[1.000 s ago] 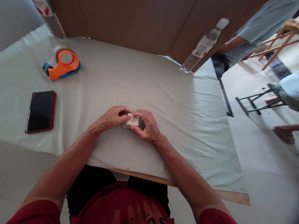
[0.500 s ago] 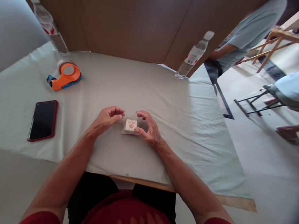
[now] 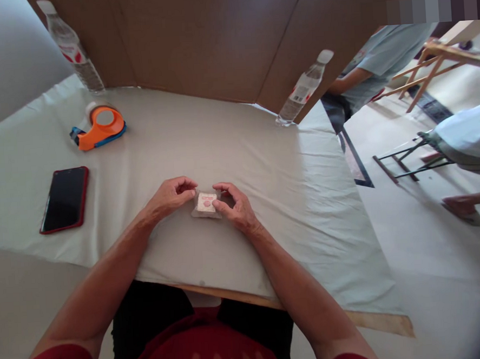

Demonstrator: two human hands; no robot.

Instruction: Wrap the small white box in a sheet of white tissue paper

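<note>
A small square whitish block with red print, in a clear plastic wrapper [image 3: 205,201], lies on the cloth-covered table before me. My left hand [image 3: 175,194] is at the wrapper's upper left corner, thumb and fingertips pinched together on its edge. At the right side is my right hand [image 3: 237,205]. Its thumb rests over the block's right edge, and the index finger curls round to the wrapper's upper right corner. The undersides of the fingers are partly hidden.
An orange tape dispenser [image 3: 105,126] and a red-cased phone [image 3: 65,200] lie to the left. Two water bottles, a left one [image 3: 73,51] and a right one [image 3: 304,89], stand against a cardboard screen [image 3: 199,41]. Other people sit at the right, beyond the table.
Both hands have closed in on the wrapped block. The left fingertips now meet the wrapper's corner, and the right index finger has come down to its other corner. The view has shifted slightly.
</note>
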